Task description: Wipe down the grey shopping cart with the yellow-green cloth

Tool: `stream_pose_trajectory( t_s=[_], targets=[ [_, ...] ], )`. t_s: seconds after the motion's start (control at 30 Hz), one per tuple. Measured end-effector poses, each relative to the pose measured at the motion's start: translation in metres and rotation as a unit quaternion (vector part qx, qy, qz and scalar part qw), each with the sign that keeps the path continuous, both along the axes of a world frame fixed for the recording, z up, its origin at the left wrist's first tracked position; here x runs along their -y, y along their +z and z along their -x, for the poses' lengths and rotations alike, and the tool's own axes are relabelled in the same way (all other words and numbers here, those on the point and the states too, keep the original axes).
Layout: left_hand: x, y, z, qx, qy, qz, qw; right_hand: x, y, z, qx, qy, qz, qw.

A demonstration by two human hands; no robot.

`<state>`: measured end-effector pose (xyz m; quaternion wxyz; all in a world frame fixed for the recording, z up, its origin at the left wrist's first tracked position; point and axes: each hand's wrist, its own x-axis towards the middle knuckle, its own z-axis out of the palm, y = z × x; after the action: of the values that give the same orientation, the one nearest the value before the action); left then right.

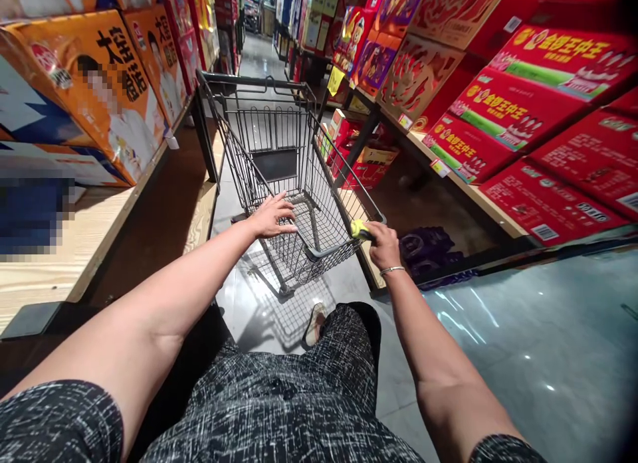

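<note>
A dark wire shopping cart (269,127) stands in a shop aisle straight ahead of me, its basket holding nothing. My left hand (272,215) rests on the cart's near left edge with the fingers stretched forward and slightly apart. My right hand (383,245) is closed round the right end of the handle, on its yellow-green grip (359,230). A thin bracelet circles my right wrist. My patterned black-and-white clothing and one sandalled foot (315,322) show below the cart.
Orange boxes (107,84) line a wooden shelf on the left. Red gift boxes (518,111) fill slanted shelves on the right, with more red boxes (361,161) low near the floor. The glossy tiled aisle (259,54) runs on beyond the cart.
</note>
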<state>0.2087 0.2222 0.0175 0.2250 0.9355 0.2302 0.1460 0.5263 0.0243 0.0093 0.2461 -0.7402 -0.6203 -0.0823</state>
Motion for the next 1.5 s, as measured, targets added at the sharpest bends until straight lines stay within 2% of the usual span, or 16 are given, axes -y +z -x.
stream_pose_trajectory(
  t_s=[0.1,0.2,0.33,0.43,0.5,0.6,0.73,0.83,0.93,1.07,1.17,1.27,1.37,1.43,1.5],
  targets=[
    [0.009,-0.001,-0.002,0.011,0.048,0.021,0.999,-0.009,-0.007,0.012,-0.046,-0.068,-0.031,0.996],
    [0.009,-0.004,-0.002,0.03,0.069,0.037,0.996,-0.003,-0.017,0.067,-0.072,-0.056,-0.068,0.993],
    [-0.003,-0.009,0.004,0.048,0.046,0.041,0.997,0.02,-0.024,0.142,-0.074,0.078,-0.119,0.987],
    [-0.013,-0.013,0.012,0.05,0.035,0.044,0.997,0.024,-0.031,0.168,0.002,0.144,-0.163,0.976],
    [-0.018,-0.014,0.016,0.049,0.034,0.044,0.997,0.021,-0.045,0.175,0.067,0.17,-0.158,0.97],
    [-0.024,-0.015,0.022,0.056,0.029,0.049,0.997,0.018,-0.082,0.18,0.135,0.202,-0.075,0.967],
    [-0.031,-0.016,0.03,0.065,0.015,0.062,0.996,0.027,-0.138,0.185,0.148,0.225,0.124,0.955],
    [-0.034,-0.015,0.036,0.06,0.014,0.077,0.995,0.03,-0.162,0.189,0.127,0.234,0.212,0.94],
    [-0.033,-0.014,0.04,0.057,0.033,0.083,0.994,0.025,-0.16,0.192,0.117,0.27,0.22,0.93],
    [-0.025,-0.012,0.044,0.045,0.088,0.059,0.993,0.015,-0.121,0.185,0.122,0.316,0.133,0.931],
    [-0.013,-0.009,0.045,0.031,0.13,0.032,0.99,0.007,-0.085,0.17,0.105,0.279,0.023,0.954],
    [0.001,-0.009,0.047,0.04,0.147,0.017,0.988,-0.002,-0.069,0.16,0.088,0.245,-0.047,0.964],
    [0.014,-0.013,0.05,0.049,0.126,0.015,0.991,-0.006,-0.089,0.161,0.088,0.252,-0.028,0.963],
    [0.021,-0.017,0.053,0.039,0.118,0.013,0.992,-0.005,-0.115,0.165,0.092,0.255,0.05,0.961],
    [0.025,-0.02,0.056,0.021,0.128,0.017,0.991,0.001,-0.143,0.171,0.096,0.252,0.158,0.95]
  ],
)
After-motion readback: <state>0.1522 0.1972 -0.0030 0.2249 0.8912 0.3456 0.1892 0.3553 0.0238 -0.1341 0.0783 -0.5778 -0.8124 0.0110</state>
